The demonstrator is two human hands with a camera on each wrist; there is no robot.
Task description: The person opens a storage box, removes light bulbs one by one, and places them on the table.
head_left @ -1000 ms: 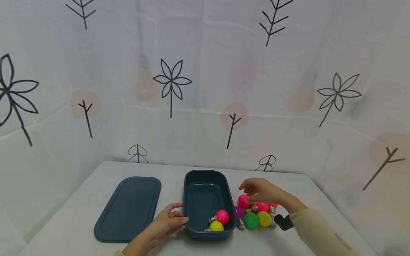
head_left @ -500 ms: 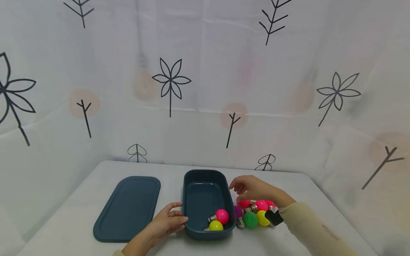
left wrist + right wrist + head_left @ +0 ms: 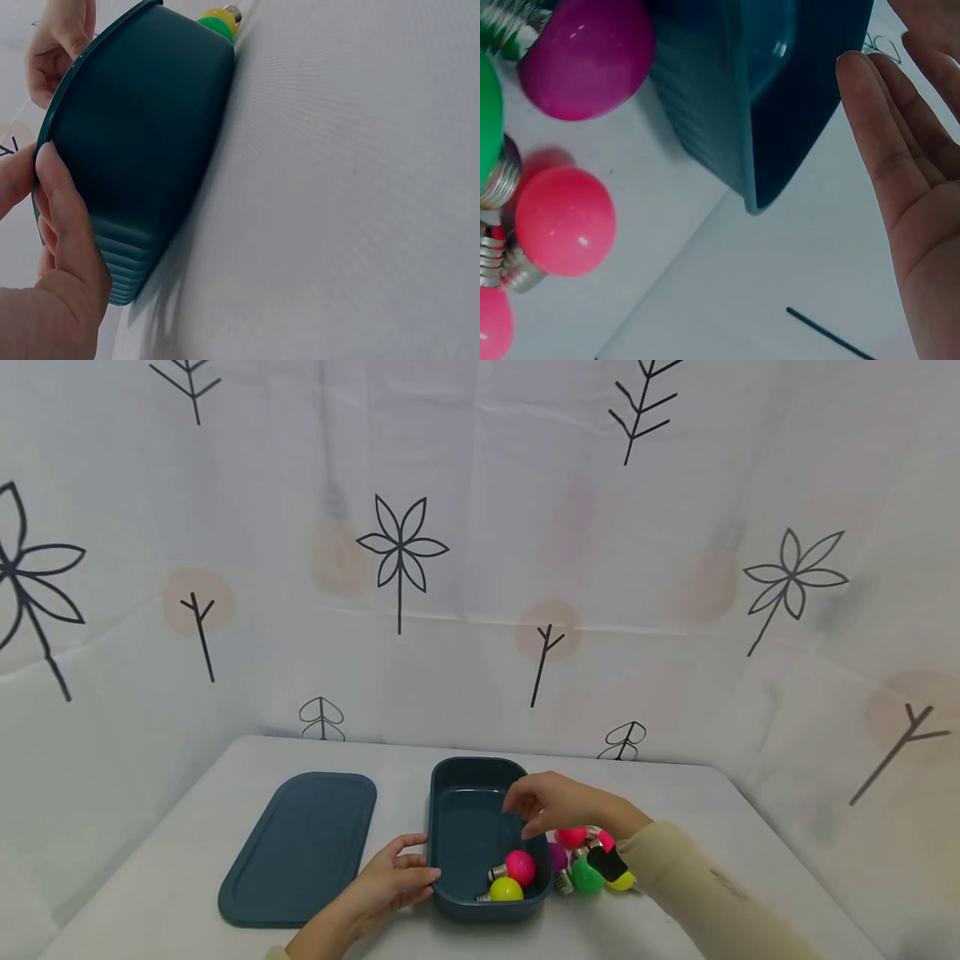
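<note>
A dark blue-green box stands on the table with a pink light bulb and a yellow light bulb inside. My left hand holds its left side, thumb tip at the rim and fingers along the outer wall. Over the box's right rim hovers my right hand, fingers pointing down into it. In the right wrist view these fingers look fairly straight, with nothing between them and the thumb. Right of the box lie several more bulbs, among them a purple bulb and a green bulb.
A matching flat lid lies left of the box. The white table ends at the back against a white cloth backdrop with drawn plants. My right sleeve covers part of the loose bulbs.
My right hand has moved left from above the loose bulbs to over the box's right rim. My left hand, the box and the two bulbs inside look the same.
</note>
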